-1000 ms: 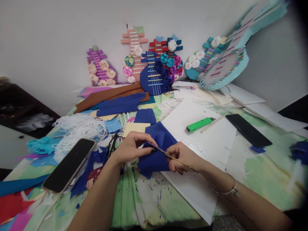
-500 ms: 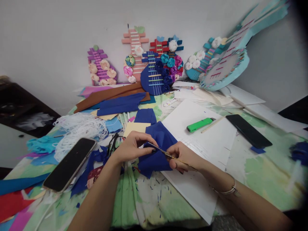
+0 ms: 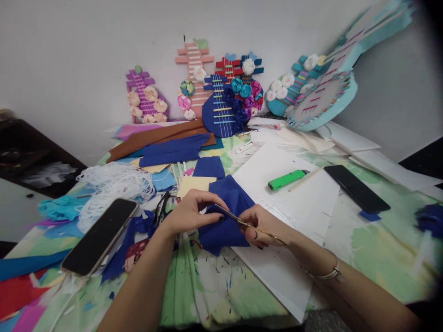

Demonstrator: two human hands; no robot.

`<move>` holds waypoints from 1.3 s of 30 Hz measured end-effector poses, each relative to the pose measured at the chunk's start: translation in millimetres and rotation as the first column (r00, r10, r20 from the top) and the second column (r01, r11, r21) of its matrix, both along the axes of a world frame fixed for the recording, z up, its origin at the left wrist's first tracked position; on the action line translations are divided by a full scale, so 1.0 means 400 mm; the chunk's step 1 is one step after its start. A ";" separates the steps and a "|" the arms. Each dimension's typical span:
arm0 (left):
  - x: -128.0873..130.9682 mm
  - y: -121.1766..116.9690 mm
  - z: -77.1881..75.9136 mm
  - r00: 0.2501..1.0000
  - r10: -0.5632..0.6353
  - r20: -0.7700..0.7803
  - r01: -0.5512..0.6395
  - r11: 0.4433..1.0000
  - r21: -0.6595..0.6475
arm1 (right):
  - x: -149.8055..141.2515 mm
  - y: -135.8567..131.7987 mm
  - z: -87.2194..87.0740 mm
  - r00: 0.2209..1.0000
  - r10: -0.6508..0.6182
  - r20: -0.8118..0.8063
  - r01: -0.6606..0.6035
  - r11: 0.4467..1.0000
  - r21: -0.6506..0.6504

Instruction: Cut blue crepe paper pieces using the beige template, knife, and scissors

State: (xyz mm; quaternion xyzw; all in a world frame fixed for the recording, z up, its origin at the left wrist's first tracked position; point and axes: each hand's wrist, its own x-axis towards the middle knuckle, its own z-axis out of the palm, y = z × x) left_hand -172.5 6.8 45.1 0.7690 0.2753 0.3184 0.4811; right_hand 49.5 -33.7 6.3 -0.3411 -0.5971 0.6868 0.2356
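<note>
My right hand (image 3: 263,226) is closed round a slim pair of scissors (image 3: 245,224) with gold-coloured handles, seen edge-on. Their dark blades point left, toward my left hand (image 3: 195,212). Thumb and forefinger of that hand are closed at the blade tips, apparently pinching blue paper; the exact piece between them is hard to see. Beneath both hands, crumpled dark blue paper (image 3: 224,235) lies partly over a white sheet (image 3: 290,272). A pale yellow square of paper (image 3: 195,184) lies just beyond my left hand.
A green box cutter (image 3: 286,180) and a thin stick rest on the white sheet. Black phones lie left (image 3: 100,237) and right (image 3: 358,188). White cord (image 3: 114,184) is heaped at left. Decorated paper guitars, including a blue one (image 3: 218,113), lean against the wall.
Both hands and the scissors stay almost in place. The right hand's fingers have shifted very slightly on the handles.
</note>
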 end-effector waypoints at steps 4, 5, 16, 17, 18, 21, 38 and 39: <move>0.009 0.002 -0.011 0.999 -0.042 -0.032 0.041 0.999 -0.006 | 0.004 0.002 -0.013 0.998 0.031 -0.053 -0.029 0.999 0.041; 0.011 0.002 -0.013 0.998 -0.053 -0.036 0.052 0.999 -0.010 | 0.005 0.002 -0.015 0.998 0.030 -0.048 -0.028 0.999 0.046; 0.018 -0.002 -0.016 0.997 -0.073 -0.017 0.072 0.997 -0.039 | -0.006 -0.002 -0.017 0.999 -0.003 -0.033 0.004 1.000 0.021; 0.019 -0.002 -0.016 0.998 -0.068 -0.016 0.067 0.997 -0.046 | -0.008 -0.002 -0.017 0.999 -0.009 -0.034 0.010 1.000 0.012; 0.020 -0.002 -0.017 0.998 -0.062 -0.015 0.061 0.997 -0.057 | -0.010 -0.001 -0.017 0.999 -0.015 -0.037 0.015 1.000 0.001; 0.021 -0.002 -0.020 0.999 -0.042 -0.015 0.041 0.995 -0.087 | -0.013 -0.001 -0.017 0.999 -0.030 -0.036 0.030 0.999 -0.020; 0.022 -0.001 -0.021 0.997 -0.032 -0.065 0.025 0.994 -0.104 | -0.017 -0.001 -0.006 0.997 -0.071 -0.002 0.071 0.996 -0.045; 0.022 -0.001 -0.021 0.997 -0.033 -0.063 0.026 0.994 -0.105 | -0.017 -0.001 -0.006 0.997 -0.071 -0.003 0.071 0.996 -0.045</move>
